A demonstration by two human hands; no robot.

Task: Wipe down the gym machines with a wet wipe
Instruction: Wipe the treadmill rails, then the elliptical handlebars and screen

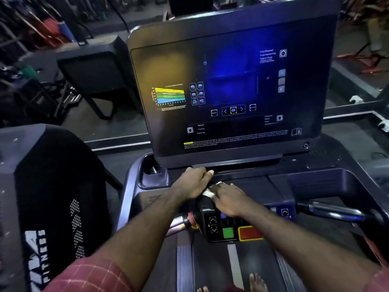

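I stand on a dark treadmill whose big console screen (227, 91) fills the upper middle of the view. Both hands meet on the ledge just below the screen. A white wet wipe (208, 192) shows between them, mostly hidden. My left hand (192, 184) lies over the ledge with its fingers reaching toward the screen's lower edge. My right hand (228, 199) covers the wipe from the right, fingers curled over it. Whether the left hand also pinches the wipe is unclear.
Below my hands sits a control pad with a green button (228, 232), a red stop button (250, 233) and arrow keys. A cup holder (153, 171) is at the left, a black handlebar (336, 211) at the right. Another machine's shroud (52, 197) stands left.
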